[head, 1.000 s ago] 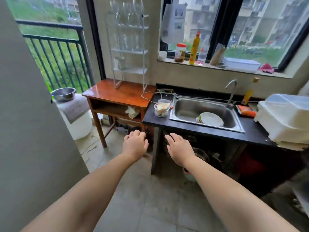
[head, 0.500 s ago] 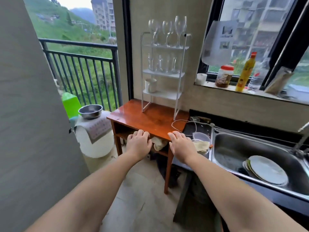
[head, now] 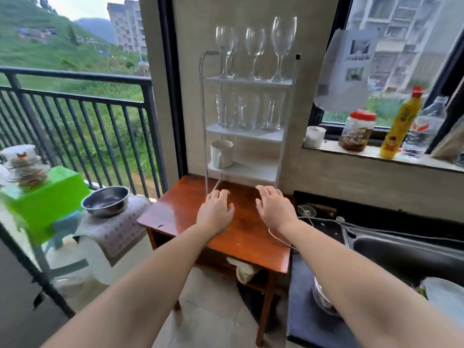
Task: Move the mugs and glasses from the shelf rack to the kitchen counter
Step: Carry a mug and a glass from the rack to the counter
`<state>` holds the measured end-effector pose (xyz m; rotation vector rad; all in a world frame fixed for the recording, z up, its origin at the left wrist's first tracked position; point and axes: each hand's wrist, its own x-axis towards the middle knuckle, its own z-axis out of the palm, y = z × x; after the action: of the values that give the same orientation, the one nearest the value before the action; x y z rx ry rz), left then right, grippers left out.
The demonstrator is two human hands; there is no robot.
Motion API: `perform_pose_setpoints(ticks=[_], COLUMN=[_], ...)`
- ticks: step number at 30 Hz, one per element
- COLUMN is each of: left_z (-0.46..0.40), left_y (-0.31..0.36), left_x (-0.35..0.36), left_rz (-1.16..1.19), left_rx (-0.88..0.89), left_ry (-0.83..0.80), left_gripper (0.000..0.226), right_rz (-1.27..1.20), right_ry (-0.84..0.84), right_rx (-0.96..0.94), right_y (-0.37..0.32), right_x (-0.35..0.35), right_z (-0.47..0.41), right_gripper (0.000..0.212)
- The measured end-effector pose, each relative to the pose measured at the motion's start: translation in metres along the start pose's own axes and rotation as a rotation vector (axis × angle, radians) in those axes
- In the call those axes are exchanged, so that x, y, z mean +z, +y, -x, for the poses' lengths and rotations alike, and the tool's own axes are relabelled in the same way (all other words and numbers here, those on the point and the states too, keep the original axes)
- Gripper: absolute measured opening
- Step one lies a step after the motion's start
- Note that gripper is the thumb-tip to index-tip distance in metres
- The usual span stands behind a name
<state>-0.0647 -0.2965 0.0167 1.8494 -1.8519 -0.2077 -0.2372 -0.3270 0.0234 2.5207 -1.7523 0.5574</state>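
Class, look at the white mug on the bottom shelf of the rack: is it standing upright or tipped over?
Upright. The white mug stands on its base on the bottom shelf of the rack, with its open rim facing up.
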Motion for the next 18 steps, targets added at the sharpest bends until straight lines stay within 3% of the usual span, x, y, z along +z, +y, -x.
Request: perform_pose_setpoints(ticks=[8,12,14,18], left_z=[-0.159,-0.211,-0.231,-0.248], left_y=[-0.045,-0.054,-0.057,-0.056], left_x=[-0.005,0.002,0.011,0.027], left_rz=[0.193,0.332,0.380,0.665], left_rx=[-0.143,-0.308,-0.355,-0.467], left_ry=[-0.107,-0.122,-0.173,-0.214], left_gripper=[0.048,0.054,0.049,0.034], right_rz=[-0.231,-0.382,-0.468,-0.586], right_ry=[0.232,0.424,0.440,0.371], right_rx=[0.271,0.488,0.603,0.706], right_y=[-0.017,-0.012,-0.005,0.012], right_x=[-0.021,-0.045,-0.054,-0.064], right_z=[-0.158,-0.215,-0.240,-0.273], right_gripper=[0.040,0.055,0.056,0.035])
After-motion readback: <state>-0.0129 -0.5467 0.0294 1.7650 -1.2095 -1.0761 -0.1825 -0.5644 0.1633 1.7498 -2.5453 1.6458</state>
